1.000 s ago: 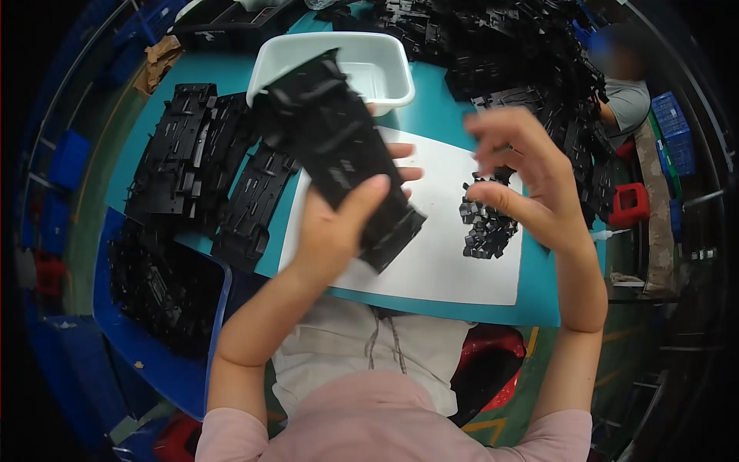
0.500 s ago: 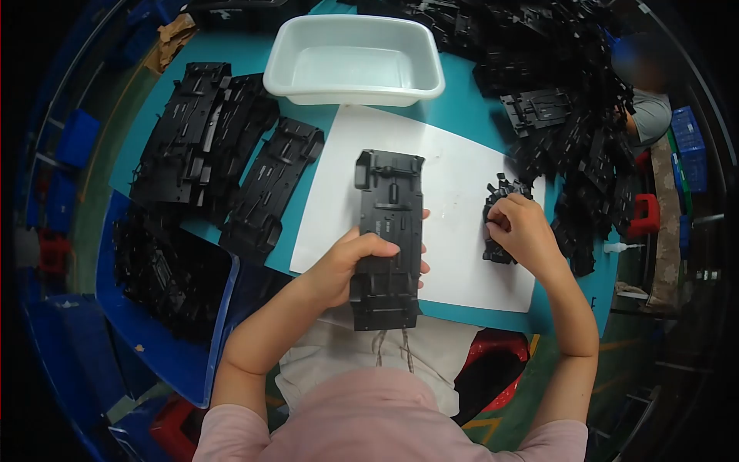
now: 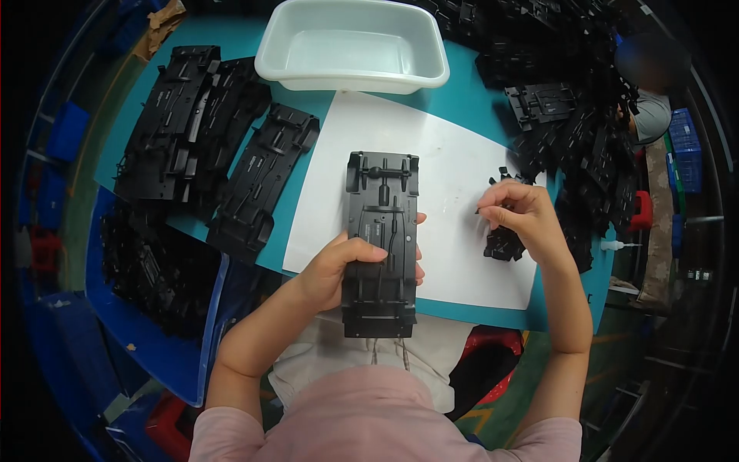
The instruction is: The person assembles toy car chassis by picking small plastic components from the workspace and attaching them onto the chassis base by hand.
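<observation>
- Readable text: none you can confirm.
- Plate [image 3: 379, 289] in your left hand [image 3: 329, 269]: small markings near your thumb, too small to read.
- Table [image 3: 558, 312], lower right edge: one dark, letter-like mark [image 3: 590, 299], character uncertain.

Noted far right: blue crates [image 3: 683, 158], grey-sleeved co-worker [image 3: 653, 117]. Upper left: crumpled brown paper [image 3: 163, 29]. Lower left: red plastic item [image 3: 165, 428], partly hidden.

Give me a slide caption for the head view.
Left hand holding a long black part; right hand pinching a tiny dark piece.
</observation>
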`<state>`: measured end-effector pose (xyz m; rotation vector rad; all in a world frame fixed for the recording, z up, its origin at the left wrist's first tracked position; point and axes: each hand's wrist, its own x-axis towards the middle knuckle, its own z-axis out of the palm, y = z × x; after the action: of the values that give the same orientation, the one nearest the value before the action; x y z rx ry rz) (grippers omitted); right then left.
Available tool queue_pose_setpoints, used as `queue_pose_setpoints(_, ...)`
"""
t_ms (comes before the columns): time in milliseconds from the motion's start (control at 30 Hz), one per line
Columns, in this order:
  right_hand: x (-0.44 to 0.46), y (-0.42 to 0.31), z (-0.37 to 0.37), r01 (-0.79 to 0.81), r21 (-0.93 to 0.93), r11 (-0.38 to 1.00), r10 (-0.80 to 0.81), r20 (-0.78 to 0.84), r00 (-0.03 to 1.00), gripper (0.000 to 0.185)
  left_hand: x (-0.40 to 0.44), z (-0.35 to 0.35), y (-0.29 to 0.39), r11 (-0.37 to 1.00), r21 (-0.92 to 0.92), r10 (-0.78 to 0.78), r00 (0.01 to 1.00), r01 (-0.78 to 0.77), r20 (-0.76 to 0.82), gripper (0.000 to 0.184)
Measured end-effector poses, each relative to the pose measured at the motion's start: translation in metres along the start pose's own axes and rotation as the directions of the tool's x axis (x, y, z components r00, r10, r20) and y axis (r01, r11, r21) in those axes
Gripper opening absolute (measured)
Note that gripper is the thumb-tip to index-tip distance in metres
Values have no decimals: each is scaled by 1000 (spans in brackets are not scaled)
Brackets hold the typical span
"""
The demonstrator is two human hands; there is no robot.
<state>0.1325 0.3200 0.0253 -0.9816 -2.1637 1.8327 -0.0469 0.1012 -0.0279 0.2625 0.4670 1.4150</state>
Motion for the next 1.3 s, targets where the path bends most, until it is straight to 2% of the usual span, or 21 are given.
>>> queue_pose_setpoints(100,6,1,5,22,-101,995,-28,-55,998,6,0,-1,1,1000,-18,-3,1000,3,19,75)
queue_pose_setpoints(167,10,0,6,-66,-179,982,58,-49,997,6,-1,2,3,1000,10,-17,1000,17,19,76)
queue_pose_setpoints(300,14,4,10,-85,-284,955,71,-58,996,6,0,1,3,1000,8,-28,999,28,23,77)
queue_pose_setpoints(367,15,8,11,-25,-353,935,6,-54,999,9,-1,1,3,999,-18,-33,999,33,28,77)
queue_pose_setpoints(500,16,5,16,-59,-389,920,33,-71,997,8,-1,1,2,999,-24,-34,999,35,43,77)
queue_pose_setpoints(567,18,5,18,-8,-434,901,-17,-56,998,8,-1,3,3,999,-6,-35,999,35,4,80)
queue_pose_setpoints(700,19,3,23,-10,-470,883,-22,-62,998,9,-1,1,3,999,1,-38,999,38,1,79)
queue_pose_setpoints(800,19,0,26,-11,-495,869,-22,-61,998,9,0,-2,1,999,-21,-34,997,36,65,76)
queue_pose_setpoints(867,18,-1,27,10,-509,861,-42,-52,998,9,0,2,3,999,10,-41,999,41,8,79)
queue_pose_setpoints(1100,17,2,27,14,-512,859,-45,-48,998,10,-1,3,3,999,7,-47,999,47,5,80)
queue_pose_setpoints(1200,15,5,28,52,-526,849,-81,-32,996,6,-1,2,3,999,6,-46,999,46,2,80)
queue_pose_setpoints(1300,11,6,31,106,-519,848,-140,-26,990,5,-1,-2,1,999,-22,-42,997,43,71,74)
